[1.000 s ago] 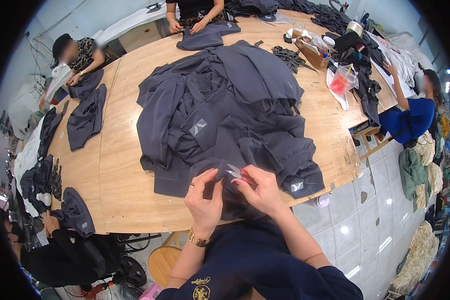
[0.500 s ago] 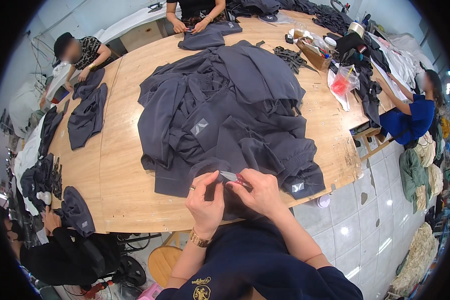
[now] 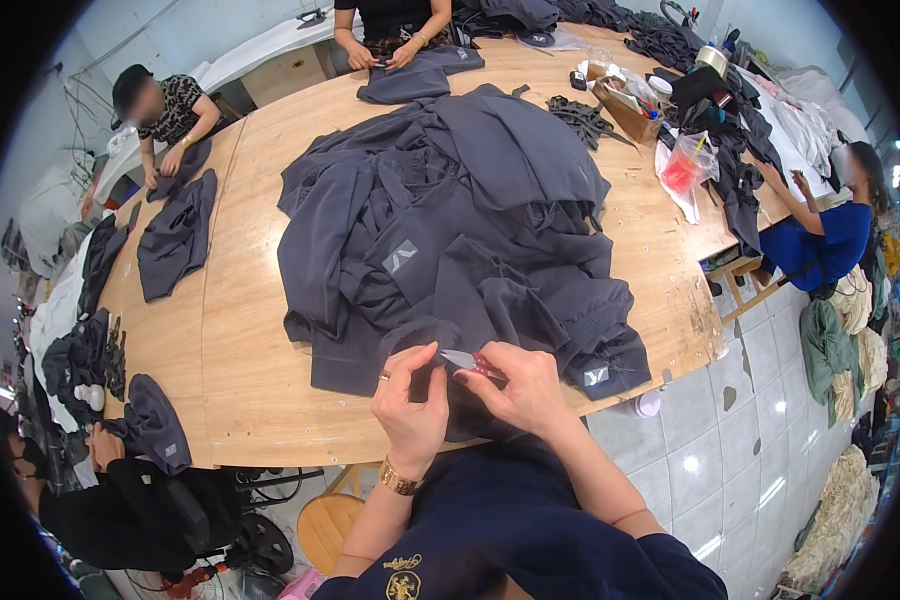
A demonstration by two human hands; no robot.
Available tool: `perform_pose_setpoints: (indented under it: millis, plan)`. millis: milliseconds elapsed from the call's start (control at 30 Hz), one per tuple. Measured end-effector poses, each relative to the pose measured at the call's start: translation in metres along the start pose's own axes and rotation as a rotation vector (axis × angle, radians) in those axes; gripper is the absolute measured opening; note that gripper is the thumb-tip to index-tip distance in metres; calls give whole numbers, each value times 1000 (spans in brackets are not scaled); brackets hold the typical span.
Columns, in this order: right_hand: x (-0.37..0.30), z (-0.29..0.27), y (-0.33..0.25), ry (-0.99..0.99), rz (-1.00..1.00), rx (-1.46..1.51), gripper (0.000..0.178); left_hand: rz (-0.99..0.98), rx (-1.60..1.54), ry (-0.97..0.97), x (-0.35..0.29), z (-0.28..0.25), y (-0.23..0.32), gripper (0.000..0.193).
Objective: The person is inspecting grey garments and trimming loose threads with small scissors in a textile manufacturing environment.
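Near the table's front edge, my left hand (image 3: 410,400) pinches the edge of a dark grey garment (image 3: 422,330) between thumb and fingertips. It wears a ring and a gold watch. My right hand (image 3: 522,388) is closed around small thread snips (image 3: 460,358) with red handles. Their metal blades point left and reach the left fingertips, at the pinched cloth. Whether a thread lies between the blades is too small to tell. Just beyond both hands spreads a large heap of dark grey garments (image 3: 515,150), with pale square patches on some pieces.
A wooden table (image 3: 250,330) carries the heap. At its far right stand a box of tools (image 3: 630,115) and a bagged red drink (image 3: 682,170). Co-workers handle cloth at the far side, left and right. A round wooden stool (image 3: 328,530) stands below the table edge.
My hands stay in nearly the same place, with the snips' blades shifted slightly at the left fingertips. The co-worker on the right has raised a hand; the one at upper left has moved theirs.
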State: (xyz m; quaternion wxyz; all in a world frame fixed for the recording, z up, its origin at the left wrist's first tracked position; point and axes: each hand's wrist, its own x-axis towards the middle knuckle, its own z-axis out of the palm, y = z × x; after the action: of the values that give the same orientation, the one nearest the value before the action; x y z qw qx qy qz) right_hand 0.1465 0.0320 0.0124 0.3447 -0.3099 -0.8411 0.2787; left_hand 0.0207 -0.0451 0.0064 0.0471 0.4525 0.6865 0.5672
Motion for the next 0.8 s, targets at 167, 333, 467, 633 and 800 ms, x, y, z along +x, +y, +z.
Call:
perform_pose_setpoints:
  millis: [167, 333, 467, 633, 800]
  plan:
    - [1, -1, -1, 4, -4, -4, 32, 15, -5, 2, 0, 0, 0, 27]
    - [1, -1, 1, 19, -20, -38, 33, 18, 16, -5, 1, -1, 1, 27]
    - [1, -3, 2, 34, -12, -10, 33, -60, -41, -20, -2, 1, -2, 28]
    - [1, -2, 1, 21, -27, -20, 32, -162, -223, -6, -3, 3, 0, 37]
    - [1, 0, 0, 21, -8, 0, 30, -78, -275, -7, -5, 5, -5, 45]
